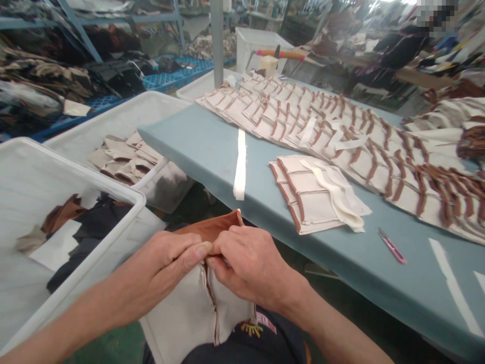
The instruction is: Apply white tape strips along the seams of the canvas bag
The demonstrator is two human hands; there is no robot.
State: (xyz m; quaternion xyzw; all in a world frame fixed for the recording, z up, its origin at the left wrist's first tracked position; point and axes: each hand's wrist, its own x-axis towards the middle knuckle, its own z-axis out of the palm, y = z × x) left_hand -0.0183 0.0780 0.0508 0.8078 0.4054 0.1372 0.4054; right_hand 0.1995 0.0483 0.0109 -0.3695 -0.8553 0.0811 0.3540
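A cream fabric piece (182,313) with a brown inner side and a seam down its middle hangs in front of me over my lap. My left hand (170,258) is closed on its upper edge, thumb and fingers pinching near the seam. Right beside it, my right hand (250,263) grips the same edge with curled fingers, and the two thumbs almost meet at the seam top. Brown lining shows behind both hands. What lies under the fingertips is hidden.
On the blue-grey table (182,136) lie a white strip (240,164), a small stack of cream pieces (303,202), pink thread snips (392,246) and long overlapping rows of brown-edged pieces (288,111). White bins (132,194) with fabric stand at left.
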